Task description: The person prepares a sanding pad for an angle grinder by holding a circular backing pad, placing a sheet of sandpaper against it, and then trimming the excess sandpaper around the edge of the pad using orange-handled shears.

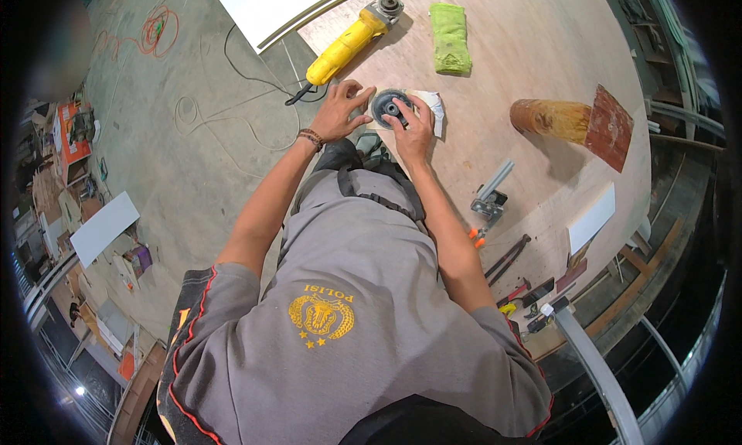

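Observation:
A round black backing disc point(381, 117) with a raised hub lies over a whitish sheet point(437, 109) near the table's edge. My right hand point(415, 136) has its thumb and fingers bent onto the disc's hub, gripping it from above. Just left of the disc is my left hand point(340, 114), its fingers spread apart and the tips close to the disc's rim. Whether they touch the rim I cannot tell. Beyond my hands rests a yellow angle grinder point(345, 52), its bare spindle end pointing away from me. To its right is a folded lime-green cloth point(450, 40).
On the right of the wooden tabletop point(495, 97) stands a brown cylinder point(553, 120) with a reddish-brown plate at its end. Nearer me are a metal clamp-like tool point(489, 201), orange-handled pliers point(477, 238) and other hand tools. Cords point(224, 128) trail over the floor at left.

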The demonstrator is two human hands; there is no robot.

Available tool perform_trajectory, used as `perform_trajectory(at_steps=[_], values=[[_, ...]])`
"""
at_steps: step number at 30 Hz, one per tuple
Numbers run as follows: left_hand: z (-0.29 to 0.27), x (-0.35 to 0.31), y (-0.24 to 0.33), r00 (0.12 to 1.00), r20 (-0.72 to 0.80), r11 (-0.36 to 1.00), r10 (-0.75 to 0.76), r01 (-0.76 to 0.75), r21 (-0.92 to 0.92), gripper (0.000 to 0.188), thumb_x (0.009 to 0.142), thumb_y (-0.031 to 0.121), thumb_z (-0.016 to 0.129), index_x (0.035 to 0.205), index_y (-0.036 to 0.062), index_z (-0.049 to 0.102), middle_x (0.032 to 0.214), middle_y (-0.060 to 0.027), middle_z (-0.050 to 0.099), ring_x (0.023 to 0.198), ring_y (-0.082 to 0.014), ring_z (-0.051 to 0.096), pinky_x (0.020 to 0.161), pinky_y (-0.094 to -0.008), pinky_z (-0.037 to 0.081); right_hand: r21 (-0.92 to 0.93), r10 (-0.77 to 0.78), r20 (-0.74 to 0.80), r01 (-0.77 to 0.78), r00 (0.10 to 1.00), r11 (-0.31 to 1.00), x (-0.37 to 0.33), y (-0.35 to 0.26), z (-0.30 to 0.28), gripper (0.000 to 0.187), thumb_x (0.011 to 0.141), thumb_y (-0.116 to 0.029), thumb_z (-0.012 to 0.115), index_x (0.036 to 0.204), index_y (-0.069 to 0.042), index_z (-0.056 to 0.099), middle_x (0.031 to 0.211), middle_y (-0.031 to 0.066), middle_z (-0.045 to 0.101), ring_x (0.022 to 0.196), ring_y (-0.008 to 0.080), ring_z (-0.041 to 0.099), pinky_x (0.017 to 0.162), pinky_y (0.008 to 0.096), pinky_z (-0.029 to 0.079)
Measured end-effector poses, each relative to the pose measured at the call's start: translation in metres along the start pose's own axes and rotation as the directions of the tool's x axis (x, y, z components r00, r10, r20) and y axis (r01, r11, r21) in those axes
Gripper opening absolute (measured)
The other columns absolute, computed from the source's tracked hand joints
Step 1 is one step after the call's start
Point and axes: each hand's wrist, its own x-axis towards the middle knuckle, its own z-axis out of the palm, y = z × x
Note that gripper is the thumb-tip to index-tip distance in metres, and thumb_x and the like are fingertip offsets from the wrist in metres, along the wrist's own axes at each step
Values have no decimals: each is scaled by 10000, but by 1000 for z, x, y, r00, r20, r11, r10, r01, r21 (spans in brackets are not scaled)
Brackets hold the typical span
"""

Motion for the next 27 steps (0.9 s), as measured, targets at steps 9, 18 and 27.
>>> perform_trajectory(at_steps=[9,18,27], values=[[0,0,-2,999,37,999,-25,26,-28,730,908,417,788,1565,254,516,1417,-138,461,1213,-332,485,1103,-464,425,89,42,-11,-41,999,995,-2,9,3,421,773,-224,881,1177,-141,797,1304,113,644,1204,337,584,1025,456,477],[0,0,1,998,42,999,-40,40,-3,733,911,413,786,1572,267,507,1403,-144,465,1214,-336,481,1105,-468,422,39,14,-8,-14,1000,999,-1,7,2,426,772,-221,879,1182,-141,798,1306,108,648,1203,336,580,1029,448,466],[0,-1,1,998,47,999,-44,44,2,737,908,406,787,1573,265,501,1413,-152,464,1216,-344,485,1110,-478,417,1,-14,-14,14,1000,1000,1,4,1,426,764,-231,881,1170,-130,801,1287,118,664,1208,340,580,1032,455,462]])
